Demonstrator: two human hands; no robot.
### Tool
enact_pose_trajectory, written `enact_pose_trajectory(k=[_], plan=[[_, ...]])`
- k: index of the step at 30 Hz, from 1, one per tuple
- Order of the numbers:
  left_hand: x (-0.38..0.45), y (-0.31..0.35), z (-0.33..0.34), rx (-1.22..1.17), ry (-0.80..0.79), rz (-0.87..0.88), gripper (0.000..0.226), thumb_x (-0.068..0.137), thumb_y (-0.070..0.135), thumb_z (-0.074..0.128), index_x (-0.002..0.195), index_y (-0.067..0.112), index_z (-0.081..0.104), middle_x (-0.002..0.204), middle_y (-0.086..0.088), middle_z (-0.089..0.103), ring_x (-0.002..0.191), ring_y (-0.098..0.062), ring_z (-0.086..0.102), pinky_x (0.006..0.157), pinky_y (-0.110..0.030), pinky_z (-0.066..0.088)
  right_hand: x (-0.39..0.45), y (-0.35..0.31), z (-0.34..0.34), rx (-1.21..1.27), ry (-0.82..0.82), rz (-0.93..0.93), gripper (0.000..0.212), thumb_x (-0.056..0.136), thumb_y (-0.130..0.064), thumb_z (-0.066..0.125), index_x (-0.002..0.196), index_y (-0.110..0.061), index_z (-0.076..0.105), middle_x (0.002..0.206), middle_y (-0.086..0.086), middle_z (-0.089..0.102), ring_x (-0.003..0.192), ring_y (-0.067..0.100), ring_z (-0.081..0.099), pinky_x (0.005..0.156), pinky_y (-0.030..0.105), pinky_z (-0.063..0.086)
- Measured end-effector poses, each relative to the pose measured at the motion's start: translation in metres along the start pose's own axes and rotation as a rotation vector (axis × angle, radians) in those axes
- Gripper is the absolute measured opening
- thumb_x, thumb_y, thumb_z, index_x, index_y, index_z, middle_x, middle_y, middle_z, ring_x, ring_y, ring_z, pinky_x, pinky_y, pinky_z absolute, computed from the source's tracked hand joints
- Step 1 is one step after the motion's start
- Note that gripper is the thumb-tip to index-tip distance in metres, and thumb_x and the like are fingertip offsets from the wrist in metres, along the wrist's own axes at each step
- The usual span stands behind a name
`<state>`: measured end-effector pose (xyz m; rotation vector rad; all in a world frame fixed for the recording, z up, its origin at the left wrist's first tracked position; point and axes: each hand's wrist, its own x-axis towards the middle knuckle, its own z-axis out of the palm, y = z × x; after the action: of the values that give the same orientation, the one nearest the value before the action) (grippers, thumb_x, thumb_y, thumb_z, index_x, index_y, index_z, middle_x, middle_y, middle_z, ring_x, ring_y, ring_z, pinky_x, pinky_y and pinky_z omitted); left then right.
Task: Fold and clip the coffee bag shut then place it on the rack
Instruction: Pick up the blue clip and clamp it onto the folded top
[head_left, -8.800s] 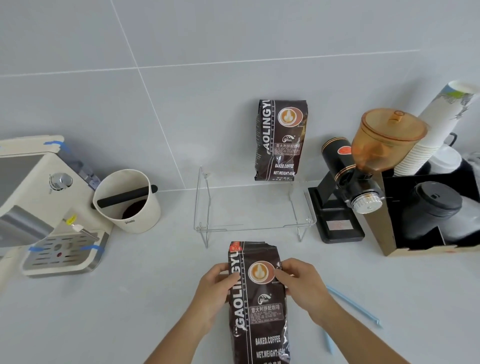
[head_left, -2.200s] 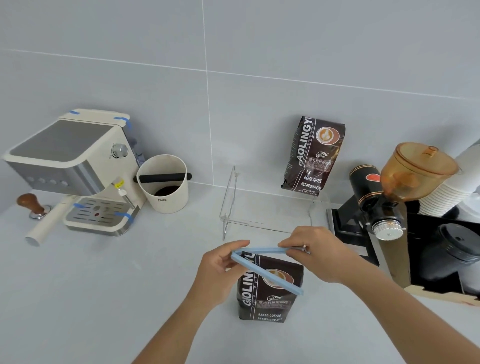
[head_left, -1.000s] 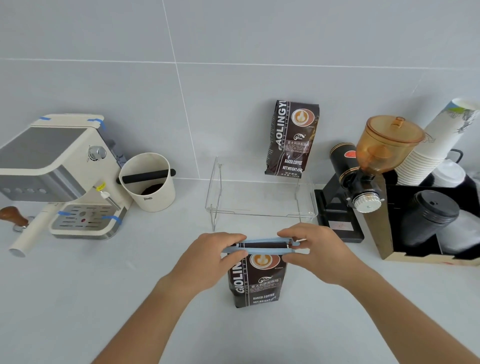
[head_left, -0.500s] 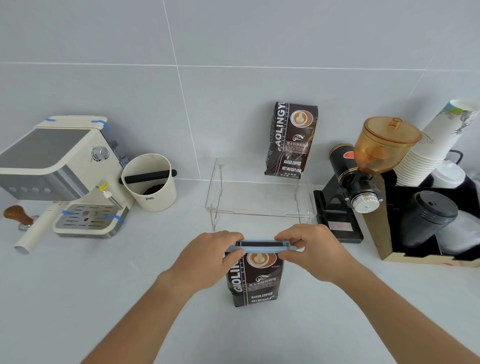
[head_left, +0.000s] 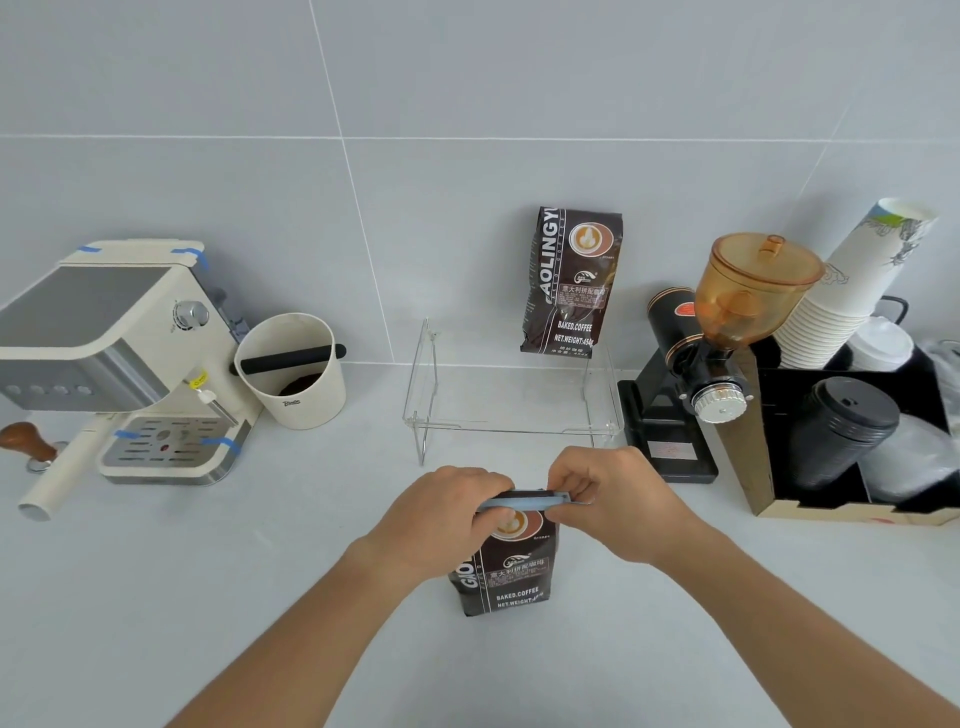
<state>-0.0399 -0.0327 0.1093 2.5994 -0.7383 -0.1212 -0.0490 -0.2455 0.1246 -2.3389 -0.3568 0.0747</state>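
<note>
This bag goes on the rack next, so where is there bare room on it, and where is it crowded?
The clear rack is bare across its left and middle; another coffee bag stands at its back right. The counter between espresso machine and the hands is bare too. Right of the rack it is crowded: grinder, cup box.

espresso machine (head_left: 111, 358) left | knock box (head_left: 293, 374) beside it | grinder (head_left: 727, 332) right | paper cups (head_left: 852, 286) far right
</note>
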Motion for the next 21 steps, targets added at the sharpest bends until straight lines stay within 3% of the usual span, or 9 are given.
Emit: enact_pose_trajectory(k=[2, 5, 9, 13, 16, 19, 21], plan=[[0.000, -0.002, 0.001, -0.003, 0.015, -0.002, 0.016, 0.091, 0.034, 0.054, 0.098, 0.023, 0.064, 0.084, 0.002, 0.067, 0.074, -0.017, 0.056, 0.066, -0.032, 0.045, 0.000, 0.001, 0.003, 0.004, 0.023, 0.003, 0.018, 0.070, -0.009, 0.080, 0.074, -0.019, 0.065, 0.066, -0.004, 0.069, 0.063, 0.014, 0.064, 0.062, 0.028, 0.057], [0.000, -0.004, 0.001, -0.010, 0.024, 0.003, 0.015, 0.091, 0.034, 0.054, 0.097, 0.024, 0.063, 0.082, 0.002, 0.067, 0.071, -0.015, 0.052, 0.064, -0.030, 0.044, -0.003, 0.002, 0.007, 0.006, 0.046, 0.017, 0.021, 0.070, -0.011, 0.081, 0.072, -0.021, 0.063, 0.064, -0.007, 0.066, 0.062, 0.011, 0.061, 0.060, 0.020, 0.055], [0.003, -0.004, -0.001, -0.010, 0.005, 0.013, 0.016, 0.091, 0.033, 0.054, 0.090, 0.020, 0.062, 0.076, 0.000, 0.064, 0.068, -0.017, 0.051, 0.061, -0.030, 0.041, -0.003, 0.004, 0.006, 0.028, 0.025, 0.041, 0.016, 0.075, -0.015, 0.079, 0.089, -0.017, 0.072, 0.073, -0.016, 0.065, 0.070, -0.004, 0.064, 0.067, 0.009, 0.052], [0.007, -0.005, -0.003, -0.017, -0.007, 0.013, 0.018, 0.090, 0.033, 0.055, 0.086, 0.018, 0.062, 0.073, -0.001, 0.063, 0.065, -0.017, 0.048, 0.057, -0.030, 0.038, 0.000, 0.005, 0.000, -0.047, -0.009, 0.009, 0.012, 0.081, -0.020, 0.073, 0.092, -0.016, 0.075, 0.078, -0.003, 0.075, 0.072, 0.009, 0.068, 0.072, 0.030, 0.059], [0.009, -0.010, -0.004, -0.053, -0.014, -0.008, 0.018, 0.089, 0.039, 0.056, 0.092, 0.023, 0.064, 0.077, 0.003, 0.067, 0.068, -0.016, 0.053, 0.060, -0.034, 0.046, 0.002, 0.006, 0.000, -0.081, 0.004, -0.051, 0.010, 0.082, -0.019, 0.072, 0.090, -0.013, 0.075, 0.076, 0.002, 0.075, 0.069, 0.016, 0.068, 0.067, 0.038, 0.058], [0.007, -0.015, -0.005, -0.130, 0.001, -0.056, 0.023, 0.087, 0.043, 0.059, 0.104, 0.029, 0.066, 0.088, 0.006, 0.072, 0.077, -0.014, 0.062, 0.067, -0.036, 0.053, 0.003, 0.009, 0.003, -0.056, 0.014, -0.027, 0.008, 0.082, -0.018, 0.072, 0.087, -0.013, 0.075, 0.073, 0.001, 0.075, 0.067, 0.016, 0.066, 0.065, 0.037, 0.057], [0.003, -0.022, -0.004, -0.265, 0.037, -0.140, 0.024, 0.084, 0.041, 0.065, 0.105, 0.029, 0.068, 0.092, 0.006, 0.074, 0.080, -0.014, 0.065, 0.069, -0.034, 0.054, 0.003, 0.012, 0.003, -0.015, 0.017, 0.024, 0.007, 0.081, -0.019, 0.073, 0.087, -0.015, 0.075, 0.074, 0.001, 0.074, 0.068, 0.013, 0.066, 0.066, 0.029, 0.057]])
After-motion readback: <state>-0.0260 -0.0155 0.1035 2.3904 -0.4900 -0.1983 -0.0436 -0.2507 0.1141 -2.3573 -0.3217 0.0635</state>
